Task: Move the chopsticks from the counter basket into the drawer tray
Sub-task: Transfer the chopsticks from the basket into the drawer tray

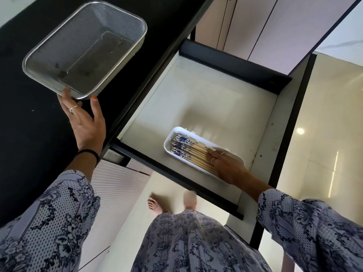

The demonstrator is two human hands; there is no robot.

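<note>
The chopsticks [188, 152] are lying side by side in the white tray [238, 158] inside the open drawer [196, 91], the right hand [225, 165] pressing them with straight fingers while the left hand [86, 122] is touching the mesh basket [39, 55] on the black worktop [23, 134], fingers spread.

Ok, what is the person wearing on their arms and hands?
Both arms wear loose grey-blue sleeves printed with dark flowers and dots, ending short of the wrists. The left hand has a thin silver ring on one finger, orange nail polish, and a black band round the wrist. The right hand has two thin silver rings.
</note>
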